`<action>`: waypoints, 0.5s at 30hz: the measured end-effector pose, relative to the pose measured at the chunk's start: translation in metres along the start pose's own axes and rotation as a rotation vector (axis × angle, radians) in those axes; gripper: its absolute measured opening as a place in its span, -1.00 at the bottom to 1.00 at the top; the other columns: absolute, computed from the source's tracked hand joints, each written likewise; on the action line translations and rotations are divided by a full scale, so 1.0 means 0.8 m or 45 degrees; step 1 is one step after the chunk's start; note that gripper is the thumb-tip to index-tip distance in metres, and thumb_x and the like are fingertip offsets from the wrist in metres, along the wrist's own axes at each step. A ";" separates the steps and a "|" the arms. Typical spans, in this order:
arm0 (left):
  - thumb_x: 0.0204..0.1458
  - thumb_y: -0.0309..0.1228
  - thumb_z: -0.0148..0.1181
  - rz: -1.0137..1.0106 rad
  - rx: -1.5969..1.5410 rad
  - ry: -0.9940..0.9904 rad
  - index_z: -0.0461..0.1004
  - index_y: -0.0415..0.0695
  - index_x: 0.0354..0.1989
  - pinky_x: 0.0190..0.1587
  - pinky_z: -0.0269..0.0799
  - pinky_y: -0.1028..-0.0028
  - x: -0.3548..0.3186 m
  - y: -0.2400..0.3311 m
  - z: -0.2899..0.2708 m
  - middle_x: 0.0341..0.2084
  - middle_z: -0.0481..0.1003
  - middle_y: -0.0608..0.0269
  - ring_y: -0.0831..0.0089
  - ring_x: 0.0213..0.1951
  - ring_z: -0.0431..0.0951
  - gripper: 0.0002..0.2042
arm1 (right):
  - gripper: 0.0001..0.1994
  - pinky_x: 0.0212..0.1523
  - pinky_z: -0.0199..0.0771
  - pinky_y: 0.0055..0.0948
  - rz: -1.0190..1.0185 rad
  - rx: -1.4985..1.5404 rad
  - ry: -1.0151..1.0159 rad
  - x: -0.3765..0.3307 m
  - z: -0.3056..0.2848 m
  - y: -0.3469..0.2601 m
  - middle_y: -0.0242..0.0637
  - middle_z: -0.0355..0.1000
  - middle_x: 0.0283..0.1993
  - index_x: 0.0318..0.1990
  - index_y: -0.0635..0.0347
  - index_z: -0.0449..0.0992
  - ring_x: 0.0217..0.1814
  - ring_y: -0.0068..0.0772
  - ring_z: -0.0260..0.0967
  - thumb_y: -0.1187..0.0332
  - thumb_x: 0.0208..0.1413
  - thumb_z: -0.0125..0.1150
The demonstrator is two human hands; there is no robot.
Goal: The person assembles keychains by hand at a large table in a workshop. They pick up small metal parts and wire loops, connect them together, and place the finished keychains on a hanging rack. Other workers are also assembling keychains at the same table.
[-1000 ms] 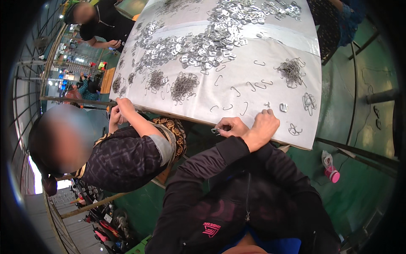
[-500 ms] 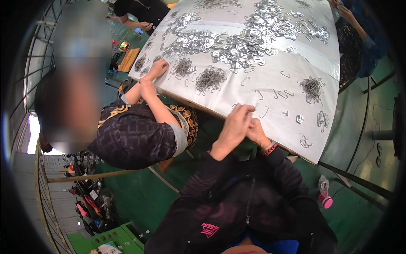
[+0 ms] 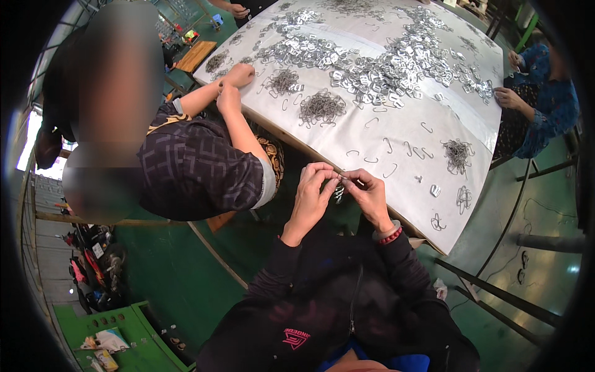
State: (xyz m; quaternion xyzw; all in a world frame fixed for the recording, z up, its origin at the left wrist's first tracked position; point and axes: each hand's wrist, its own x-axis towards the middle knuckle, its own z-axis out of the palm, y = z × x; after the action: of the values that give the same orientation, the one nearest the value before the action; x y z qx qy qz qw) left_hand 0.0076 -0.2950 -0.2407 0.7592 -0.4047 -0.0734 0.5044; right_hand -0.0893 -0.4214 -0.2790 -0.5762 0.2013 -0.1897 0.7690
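Note:
My left hand [image 3: 313, 199] and my right hand [image 3: 370, 198] meet at the table's near edge, fingertips pinched together. Small shiny metal pieces [image 3: 339, 193] show just below the fingertips, partly hidden; their exact shape is unclear. Beyond my hands, several loose wire hooks [image 3: 389, 168] lie scattered on the white-covered table [image 3: 347, 133]. A pile of dark wire hooks [image 3: 322, 108] sits ahead to the left, and another hook pile [image 3: 457, 155] to the right. One flat silver buckle [image 3: 435, 190] lies apart, right of my right hand.
A large heap of silver buckles [image 3: 384, 71] spreads over the table's middle. A co-worker in a dark patterned shirt [image 3: 192, 167] sits close on my left, arms on the edge. Another co-worker in blue [image 3: 539, 105] works at the right side. A metal bar [image 3: 496, 294] runs below right.
My hands have shifted left and drawn closer to me, off the tabletop; shiny metal now shows below the fingertips. The view has turned slightly, and the co-worker at right shows more.

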 end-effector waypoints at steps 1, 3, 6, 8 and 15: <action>0.05 -0.51 0.20 -0.017 0.001 0.013 0.49 -0.27 -0.27 -0.09 0.35 0.32 -0.002 -0.002 0.001 -0.21 0.41 0.13 0.19 -0.11 0.39 -0.89 | -0.85 -0.22 0.44 -0.65 -0.047 0.037 -0.011 0.001 0.001 -0.002 -0.36 0.52 -0.25 -0.15 0.37 0.53 -0.26 -0.68 0.42 0.58 0.12 0.20; 0.07 -0.53 0.18 -0.056 -0.051 0.036 0.47 -0.27 -0.25 -0.13 0.38 0.35 -0.005 -0.005 0.003 -0.20 0.41 0.13 0.24 -0.14 0.42 -0.89 | -0.86 -0.24 0.43 -0.66 -0.112 0.027 0.001 0.003 0.007 -0.004 -0.37 0.51 -0.27 -0.17 0.37 0.54 -0.29 -0.68 0.41 0.59 0.11 0.20; 0.14 -0.54 0.11 -0.108 -0.267 0.076 0.44 -0.27 -0.19 -0.16 0.41 0.42 -0.007 -0.003 0.005 -0.20 0.43 0.14 0.36 -0.18 0.46 -0.90 | -0.89 -0.28 0.42 -0.64 -0.223 -0.038 -0.022 0.006 0.015 -0.012 -0.37 0.48 -0.31 -0.26 0.36 0.58 -0.33 -0.64 0.40 0.64 0.04 0.24; 0.18 -0.55 0.06 -0.159 -0.443 0.070 0.41 -0.27 -0.17 -0.16 0.43 0.47 -0.008 0.001 0.006 -0.20 0.46 0.15 0.43 -0.21 0.49 -0.90 | -0.90 -0.30 0.42 -0.62 -0.317 -0.079 -0.086 0.006 0.015 -0.020 -0.36 0.47 -0.32 -0.29 0.35 0.59 -0.34 -0.62 0.41 0.65 0.02 0.25; 0.27 -0.46 -0.02 -0.207 -0.511 -0.066 0.34 -0.28 -0.14 0.06 0.33 0.53 -0.011 0.014 -0.009 -0.20 0.49 0.20 0.55 -0.12 0.46 -0.87 | -0.79 -0.27 0.50 -0.47 -0.216 -0.197 -0.061 0.101 -0.116 -0.064 -0.25 0.51 -0.32 -0.17 0.42 0.58 -0.36 -0.53 0.44 0.44 0.21 0.09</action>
State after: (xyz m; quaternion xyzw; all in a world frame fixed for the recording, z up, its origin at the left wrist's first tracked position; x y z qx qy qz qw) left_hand -0.0006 -0.2859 -0.2308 0.6715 -0.3323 -0.2126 0.6273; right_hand -0.0726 -0.5525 -0.2609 -0.6532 0.1473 -0.2243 0.7081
